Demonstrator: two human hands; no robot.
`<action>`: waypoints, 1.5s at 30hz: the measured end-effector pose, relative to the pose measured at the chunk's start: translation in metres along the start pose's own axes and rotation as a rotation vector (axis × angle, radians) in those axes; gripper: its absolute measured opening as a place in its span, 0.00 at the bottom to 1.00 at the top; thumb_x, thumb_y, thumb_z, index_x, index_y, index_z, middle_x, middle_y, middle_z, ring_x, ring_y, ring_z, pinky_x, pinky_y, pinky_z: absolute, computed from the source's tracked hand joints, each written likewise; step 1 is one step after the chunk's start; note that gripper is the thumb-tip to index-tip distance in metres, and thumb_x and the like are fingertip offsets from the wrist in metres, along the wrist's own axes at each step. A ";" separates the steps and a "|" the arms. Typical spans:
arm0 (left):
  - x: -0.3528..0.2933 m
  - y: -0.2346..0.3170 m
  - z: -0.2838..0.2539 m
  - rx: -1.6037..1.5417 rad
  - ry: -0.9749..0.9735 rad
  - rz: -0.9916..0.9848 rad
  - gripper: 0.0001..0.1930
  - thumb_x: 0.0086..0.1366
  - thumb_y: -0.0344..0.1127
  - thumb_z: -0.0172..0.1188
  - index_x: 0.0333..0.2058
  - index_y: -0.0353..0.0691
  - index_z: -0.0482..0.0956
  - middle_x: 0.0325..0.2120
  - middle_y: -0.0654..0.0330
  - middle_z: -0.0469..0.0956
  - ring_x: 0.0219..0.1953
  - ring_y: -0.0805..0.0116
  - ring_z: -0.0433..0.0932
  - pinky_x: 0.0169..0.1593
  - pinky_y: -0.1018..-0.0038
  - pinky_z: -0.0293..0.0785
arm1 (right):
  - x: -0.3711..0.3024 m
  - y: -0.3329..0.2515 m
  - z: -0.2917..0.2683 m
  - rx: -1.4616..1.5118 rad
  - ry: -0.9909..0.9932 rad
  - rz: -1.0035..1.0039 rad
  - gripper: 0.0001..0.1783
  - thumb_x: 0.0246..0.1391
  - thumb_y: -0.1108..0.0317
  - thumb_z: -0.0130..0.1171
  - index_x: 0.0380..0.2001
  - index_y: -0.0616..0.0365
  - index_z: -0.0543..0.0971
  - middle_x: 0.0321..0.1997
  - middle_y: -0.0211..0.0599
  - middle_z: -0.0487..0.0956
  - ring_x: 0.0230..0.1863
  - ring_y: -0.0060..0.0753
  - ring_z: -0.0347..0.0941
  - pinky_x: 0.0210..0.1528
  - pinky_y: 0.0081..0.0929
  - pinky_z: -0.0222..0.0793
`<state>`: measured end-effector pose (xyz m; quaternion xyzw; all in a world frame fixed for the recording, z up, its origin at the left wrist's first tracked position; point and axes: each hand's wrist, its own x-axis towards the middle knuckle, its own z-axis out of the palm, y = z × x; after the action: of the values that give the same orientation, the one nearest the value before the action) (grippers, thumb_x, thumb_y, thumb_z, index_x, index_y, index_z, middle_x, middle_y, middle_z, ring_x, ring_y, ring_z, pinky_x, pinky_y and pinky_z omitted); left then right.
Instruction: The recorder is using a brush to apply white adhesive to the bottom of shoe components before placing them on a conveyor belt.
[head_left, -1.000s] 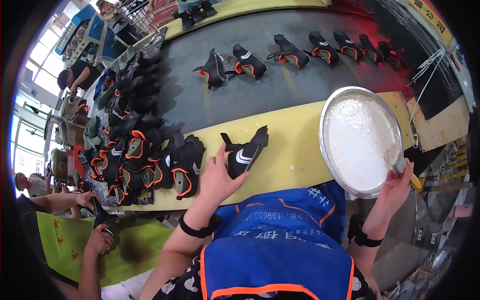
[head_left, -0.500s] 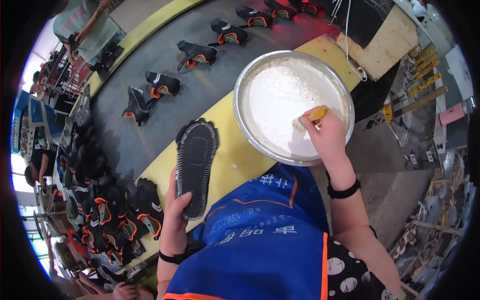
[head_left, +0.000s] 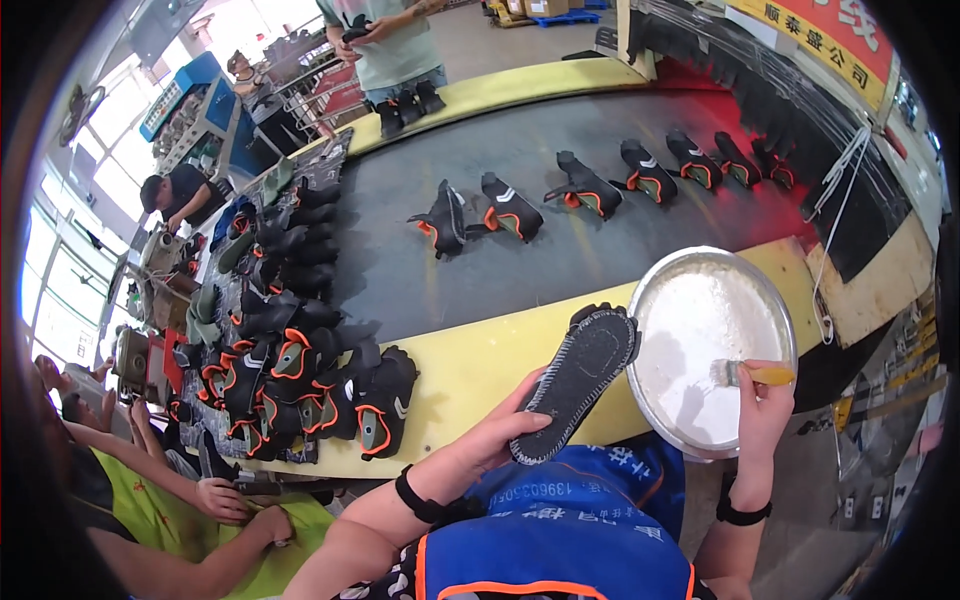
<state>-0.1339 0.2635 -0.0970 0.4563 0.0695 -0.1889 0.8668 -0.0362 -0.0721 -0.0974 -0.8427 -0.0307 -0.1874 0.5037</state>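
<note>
My left hand [head_left: 508, 425] is closed round the heel end of a black shoe upper [head_left: 582, 378]. Its underside faces up, edged with pale zigzag stitching, and its toe reaches the rim of a round metal basin [head_left: 702, 252]. White liquid [head_left: 690, 335] fills much of that basin. In my right hand [head_left: 765, 415] is a brush [head_left: 772, 375] with a yellow handle, pinched over the basin's near right side. The pale bristles point left, at or just above the liquid; contact is hard to tell.
Several black shoes with orange trim [head_left: 510, 215] stand on a grey conveyor belt [head_left: 400, 285] ahead. More are piled [head_left: 290, 375] at the left of the yellow ledge [head_left: 465, 375]. A co-worker's hands [head_left: 225, 500] are at lower left. Another person [head_left: 385, 45] stands across the belt.
The view has swung left and up. The shoe upper has tilted, its toe now to the right at the basin's rim. My right hand still holds the brush over the basin.
</note>
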 end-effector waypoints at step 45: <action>0.012 0.030 0.038 0.177 -0.146 -0.204 0.46 0.49 0.36 0.59 0.69 0.32 0.55 0.64 0.48 0.65 0.66 0.59 0.66 0.69 0.67 0.57 | -0.001 -0.083 0.020 0.311 -0.285 -0.504 0.07 0.49 0.72 0.70 0.33 0.59 0.83 0.33 0.37 0.78 0.35 0.35 0.76 0.38 0.26 0.71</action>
<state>-0.1130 0.2446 -0.0561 0.5065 0.0355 -0.3141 0.8023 -0.0511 -0.0145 -0.0365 -0.7394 -0.3366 -0.1796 0.5547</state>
